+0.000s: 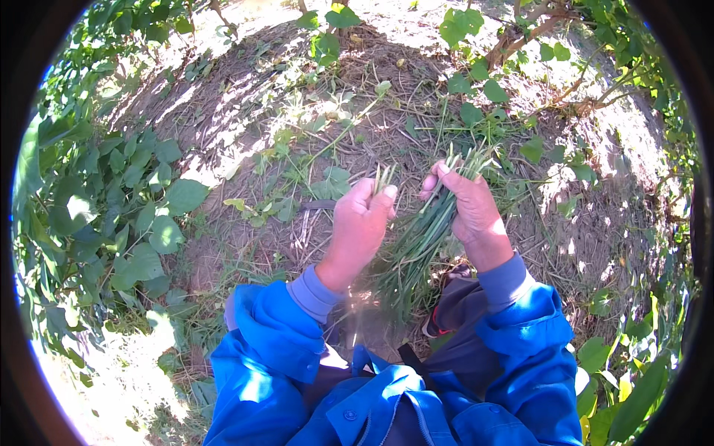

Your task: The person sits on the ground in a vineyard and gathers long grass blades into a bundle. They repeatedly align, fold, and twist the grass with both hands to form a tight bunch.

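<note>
A bundle of long thin green grass stems (430,232) hangs from my right hand (474,212), which is closed around it near the pale cut ends. Those ends stick up past my thumb, while the leafy tips droop toward my legs. Just left of the bundle, my left hand (358,223) is closed in a pinch on a few short pale stem ends (382,178) that poke out above the thumb. The lower part of those stems is hidden behind the fingers. Between the two hands there is a small gap.
Dry soil (245,171) strewn with straw and weeds slopes ahead. Broad-leaved plants (145,230) crowd the left side. A woody branch (520,41) with leaves reaches in at the upper right, and more foliage (632,379) stands at the lower right. My shoe (439,316) shows below the bundle.
</note>
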Demonstrator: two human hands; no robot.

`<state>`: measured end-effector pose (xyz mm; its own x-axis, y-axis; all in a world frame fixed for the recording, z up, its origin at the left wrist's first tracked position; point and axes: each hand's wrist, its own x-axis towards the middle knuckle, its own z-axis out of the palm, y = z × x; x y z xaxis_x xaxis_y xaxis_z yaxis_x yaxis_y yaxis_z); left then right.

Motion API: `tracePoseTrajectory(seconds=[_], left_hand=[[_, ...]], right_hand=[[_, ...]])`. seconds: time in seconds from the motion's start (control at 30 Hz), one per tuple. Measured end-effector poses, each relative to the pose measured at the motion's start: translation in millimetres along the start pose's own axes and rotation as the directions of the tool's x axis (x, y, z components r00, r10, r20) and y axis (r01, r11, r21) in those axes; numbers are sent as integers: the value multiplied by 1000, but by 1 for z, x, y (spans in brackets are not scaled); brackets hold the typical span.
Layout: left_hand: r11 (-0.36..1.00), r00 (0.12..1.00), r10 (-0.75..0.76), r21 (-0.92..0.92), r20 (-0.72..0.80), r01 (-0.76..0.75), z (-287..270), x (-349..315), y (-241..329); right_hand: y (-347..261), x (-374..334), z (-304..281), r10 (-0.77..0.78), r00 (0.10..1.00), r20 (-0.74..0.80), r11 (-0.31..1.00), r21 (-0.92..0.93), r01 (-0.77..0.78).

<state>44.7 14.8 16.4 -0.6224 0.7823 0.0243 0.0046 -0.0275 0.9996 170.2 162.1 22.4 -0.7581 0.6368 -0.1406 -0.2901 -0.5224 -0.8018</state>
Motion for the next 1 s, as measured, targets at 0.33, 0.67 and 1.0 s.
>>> tracePoseTrajectory(seconds=[0.33,0.67,1.0], left_hand=[[990,985,-121,86,126,111,11,-9,5],[984,936,-150,-44,318,173,15,-13,-8],[963,941,-61,268,332,-33,19,-22,-8]], right_hand=[[3,-6,11,22,1000,-5,1000,15,-22],[8,-8,9,21,1000,8,999,-32,-21],[12,-8,12,23,997,-72,1000,-4,-24]])
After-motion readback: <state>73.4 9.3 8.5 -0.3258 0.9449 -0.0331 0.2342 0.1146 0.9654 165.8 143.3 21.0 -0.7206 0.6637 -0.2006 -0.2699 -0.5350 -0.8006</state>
